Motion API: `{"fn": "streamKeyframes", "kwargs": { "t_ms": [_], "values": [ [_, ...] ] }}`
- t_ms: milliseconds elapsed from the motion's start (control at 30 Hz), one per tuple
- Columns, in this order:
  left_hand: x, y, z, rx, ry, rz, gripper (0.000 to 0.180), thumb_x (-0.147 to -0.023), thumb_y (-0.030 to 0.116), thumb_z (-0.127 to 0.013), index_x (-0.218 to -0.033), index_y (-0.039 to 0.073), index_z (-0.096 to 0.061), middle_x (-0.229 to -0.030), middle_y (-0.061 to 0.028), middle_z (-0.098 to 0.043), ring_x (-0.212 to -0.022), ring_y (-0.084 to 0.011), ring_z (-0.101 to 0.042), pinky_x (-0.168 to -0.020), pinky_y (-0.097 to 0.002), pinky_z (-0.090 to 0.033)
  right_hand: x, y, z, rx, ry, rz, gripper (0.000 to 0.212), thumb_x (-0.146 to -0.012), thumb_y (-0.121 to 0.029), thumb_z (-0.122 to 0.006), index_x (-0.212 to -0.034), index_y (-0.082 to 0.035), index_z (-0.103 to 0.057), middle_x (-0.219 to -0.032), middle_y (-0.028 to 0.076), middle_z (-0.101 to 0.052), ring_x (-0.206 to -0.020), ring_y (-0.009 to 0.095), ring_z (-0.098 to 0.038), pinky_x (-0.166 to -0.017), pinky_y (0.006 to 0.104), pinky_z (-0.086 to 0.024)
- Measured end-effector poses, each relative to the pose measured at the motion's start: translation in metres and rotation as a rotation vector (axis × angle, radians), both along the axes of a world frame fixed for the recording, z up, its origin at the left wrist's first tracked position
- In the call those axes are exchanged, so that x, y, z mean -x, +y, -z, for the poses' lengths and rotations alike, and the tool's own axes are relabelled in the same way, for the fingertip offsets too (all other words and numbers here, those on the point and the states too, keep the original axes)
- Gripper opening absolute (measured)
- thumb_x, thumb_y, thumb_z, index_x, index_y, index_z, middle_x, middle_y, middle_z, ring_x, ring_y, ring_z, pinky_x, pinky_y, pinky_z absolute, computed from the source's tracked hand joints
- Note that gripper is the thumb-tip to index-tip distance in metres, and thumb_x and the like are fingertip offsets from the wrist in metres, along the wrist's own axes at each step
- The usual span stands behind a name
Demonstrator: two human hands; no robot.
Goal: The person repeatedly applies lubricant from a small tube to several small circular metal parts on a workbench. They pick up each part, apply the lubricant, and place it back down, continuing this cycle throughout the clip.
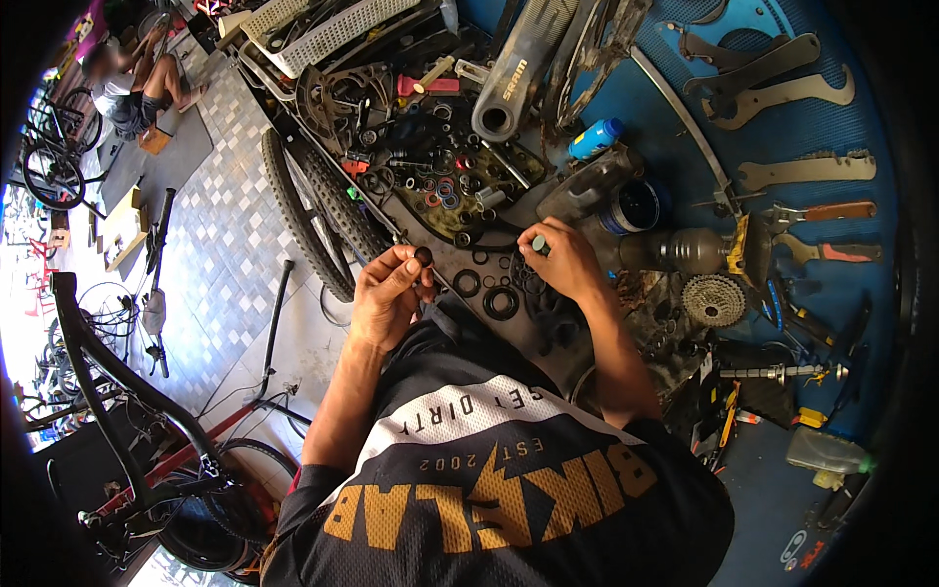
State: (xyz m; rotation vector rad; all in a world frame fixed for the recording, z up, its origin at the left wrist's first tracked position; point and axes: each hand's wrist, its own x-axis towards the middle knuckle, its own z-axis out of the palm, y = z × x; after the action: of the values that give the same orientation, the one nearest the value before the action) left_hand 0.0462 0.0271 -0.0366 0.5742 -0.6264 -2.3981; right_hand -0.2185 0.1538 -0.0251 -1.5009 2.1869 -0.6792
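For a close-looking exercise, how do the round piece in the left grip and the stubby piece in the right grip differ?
The round piece looks black; the stubby piece is muted green where visible. The left grip pinches the round piece at the fingertips; the right grip partly hides the stubby piece, one end showing. Both are small and held.

Head-worn fisheye, facing down over shirt [528,460]; left hand [384,303], right hand [570,264] near.

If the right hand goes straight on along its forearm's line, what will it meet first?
The right hand would probably meet the parts tray first, near the silver tube; its height is unclear, so it may pass above.
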Motion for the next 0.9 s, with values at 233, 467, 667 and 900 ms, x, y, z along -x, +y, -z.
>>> {"fn": "streamKeyframes", "kwargs": {
  "t_ms": [233, 467, 667, 900],
  "values": [
    [-0.002, -0.001, 0.004, 0.02, -0.034, -0.007, 0.012, -0.097, 0.01, -0.071, -0.107, 0.004, -0.066, -0.093, -0.0046, -0.069, -0.082, -0.0147, -0.065, -0.07, -0.0306, -0.052, -0.024, 0.003, 0.03, -0.26, 0.095, -0.065, 0.02, -0.084, -0.032, -0.077, -0.093, -0.015, -0.072, -0.1, 0.005, -0.068, -0.091, 0.03, -0.07, -0.077, 0.0429, -0.056],
    [-0.001, 0.001, 0.007, 0.043, -0.094, -0.03, 0.012, -0.098, 0.008, -0.069, -0.108, 0.002, -0.066, -0.088, -0.0064, -0.069, -0.076, -0.0141, -0.065, -0.069, -0.0287, -0.053, -0.059, -0.008, 0.045, -0.386, 0.277, -0.038, 0.036, -0.082, -0.036, -0.079, -0.099, -0.006, -0.068, -0.108, 0.013, -0.068, -0.095, 0.037, -0.071, -0.081, 0.0475, -0.058],
    [-0.002, -0.001, 0.013, 0.044, -0.1, -0.009, 0.012, -0.098, 0.009, -0.069, -0.108, 0.002, -0.066, -0.087, -0.0076, -0.07, -0.074, -0.0144, -0.065, -0.068, -0.0286, -0.053, -0.065, -0.007, 0.053, -0.401, 0.26, -0.003, 0.028, -0.086, -0.029, -0.075, -0.101, -0.007, -0.066, -0.108, 0.013, -0.068, -0.096, 0.038, -0.071, -0.081, 0.0482, -0.059],
    [-0.001, 0.001, 0.014, -0.029, -0.041, 0.014, 0.013, -0.099, 0.011, -0.069, -0.108, 0.002, -0.067, -0.098, -0.0074, -0.071, -0.08, -0.0137, -0.065, -0.069, -0.0294, -0.052, -0.061, -0.013, 0.041, -0.197, 0.035, 0.04, 0.025, -0.085, -0.021, -0.078, -0.101, -0.008, -0.065, -0.091, 0.009, -0.073, -0.082, 0.032, -0.071, -0.071, 0.0444, -0.054]
  ]
}}
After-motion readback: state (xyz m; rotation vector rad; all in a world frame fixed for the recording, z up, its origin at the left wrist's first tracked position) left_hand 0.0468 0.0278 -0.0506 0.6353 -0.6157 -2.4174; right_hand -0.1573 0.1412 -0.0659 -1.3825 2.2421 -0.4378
